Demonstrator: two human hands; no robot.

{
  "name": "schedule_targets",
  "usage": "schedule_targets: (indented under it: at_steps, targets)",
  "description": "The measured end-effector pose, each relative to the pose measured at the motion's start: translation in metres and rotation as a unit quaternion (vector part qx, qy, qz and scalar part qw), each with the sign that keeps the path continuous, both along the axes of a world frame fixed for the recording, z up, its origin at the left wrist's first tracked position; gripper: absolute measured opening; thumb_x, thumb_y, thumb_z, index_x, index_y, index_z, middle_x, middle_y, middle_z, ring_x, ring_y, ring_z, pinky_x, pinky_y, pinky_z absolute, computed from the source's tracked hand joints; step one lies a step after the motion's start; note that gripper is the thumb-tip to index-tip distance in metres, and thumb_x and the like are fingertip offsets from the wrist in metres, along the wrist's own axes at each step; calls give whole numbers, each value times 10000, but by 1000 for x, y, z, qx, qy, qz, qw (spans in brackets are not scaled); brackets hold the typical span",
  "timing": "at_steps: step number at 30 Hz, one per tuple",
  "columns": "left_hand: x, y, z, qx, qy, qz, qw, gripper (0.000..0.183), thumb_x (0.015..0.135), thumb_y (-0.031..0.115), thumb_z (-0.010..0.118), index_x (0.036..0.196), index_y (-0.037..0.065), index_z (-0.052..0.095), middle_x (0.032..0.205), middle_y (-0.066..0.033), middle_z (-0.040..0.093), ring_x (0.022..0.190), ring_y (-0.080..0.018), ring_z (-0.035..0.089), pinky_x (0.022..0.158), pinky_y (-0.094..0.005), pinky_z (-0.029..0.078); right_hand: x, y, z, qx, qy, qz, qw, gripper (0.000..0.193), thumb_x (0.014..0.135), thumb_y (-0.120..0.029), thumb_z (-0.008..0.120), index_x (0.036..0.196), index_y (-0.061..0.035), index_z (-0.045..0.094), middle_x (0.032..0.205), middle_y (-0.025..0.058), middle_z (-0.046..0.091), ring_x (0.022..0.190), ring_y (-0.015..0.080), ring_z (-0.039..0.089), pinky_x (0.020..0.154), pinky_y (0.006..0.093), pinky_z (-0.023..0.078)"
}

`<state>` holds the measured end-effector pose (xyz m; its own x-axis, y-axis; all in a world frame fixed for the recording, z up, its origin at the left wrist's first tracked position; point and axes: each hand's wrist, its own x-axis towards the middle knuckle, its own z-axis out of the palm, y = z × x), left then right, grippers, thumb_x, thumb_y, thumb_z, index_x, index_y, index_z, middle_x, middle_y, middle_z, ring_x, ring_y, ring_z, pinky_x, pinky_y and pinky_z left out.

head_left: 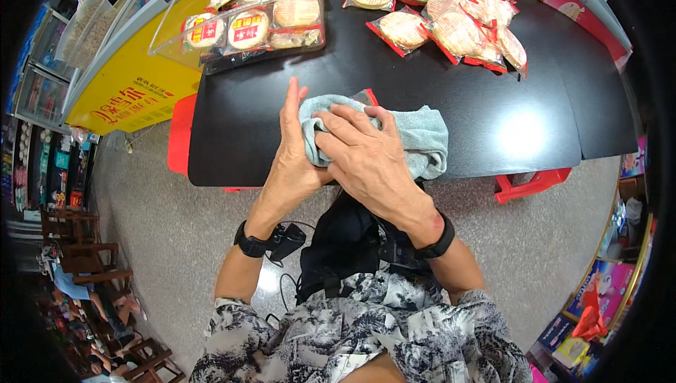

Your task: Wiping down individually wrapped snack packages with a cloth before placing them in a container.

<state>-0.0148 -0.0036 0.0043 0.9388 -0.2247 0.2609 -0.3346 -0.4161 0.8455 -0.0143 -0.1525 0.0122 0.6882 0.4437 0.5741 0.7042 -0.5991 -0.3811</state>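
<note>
From the head camera, looking down, I see my two hands meet at the near edge of the black table [493, 122]. My left hand [290, 161] stands upright with the fingers straight and together, so it is flat open and works like a wall behind the light blue-green cloth [422, 140]. My right hand [362, 158] lies over the cloth with the fingers spread and bent, and presses it against the left palm. Between them sits a small packet [366, 96]; only its clear corner with a red edge shows above the cloth, so I cannot tell what is inside. I think the cloth is folded around it so that both sides are rubbed together.

Further on the table, to the right, lies a heap of round pale cakes in clear bags with red seams [451, 17]. To the left, a clear plastic box [246, 20] stands tilted and holds similar round cakes with red and yellow labels. Left of the table, a yellow sign [134, 91] with red writing slopes down toward the grey floor [162, 228].
</note>
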Motion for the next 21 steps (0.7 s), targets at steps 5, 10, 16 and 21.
schedule_targets:
  at_steps: [5,10,16,21]
  targets:
    - [0,-3,-4,-6,-6,2,1000,1147,520,25,757,1369,81,-13,1308,-208,251,1215,-332,302,988,-374,302,13,3,-3,-28,33,-95,994,310,673,-157,587,979,-116,555,1125,61,514,1093,226,447,856,420,346]
    - [1,-6,-6,-39,-2,-3,999,1086,561,16,728,1371,79,8,1301,-202,266,1155,-317,389,940,-360,366,24,-6,-3,-5,52,-123,991,328,695,-167,576,1016,-100,564,1114,72,535,1039,236,485,836,383,358]
    - [1,-7,-3,-12,11,-7,1000,1077,572,13,723,1371,86,5,1302,-173,283,1111,-257,433,919,-342,386,24,-16,-7,-26,49,-184,981,308,721,-163,552,1017,-77,564,1127,81,533,1042,228,483,846,381,347]
    - [2,-7,-8,21,-30,2,999,1062,580,18,715,1370,77,7,1303,-181,286,1103,-256,441,910,-344,396,15,-21,-4,-29,51,-182,982,303,725,-152,552,1014,-62,565,1125,85,533,1053,237,474,858,386,338]
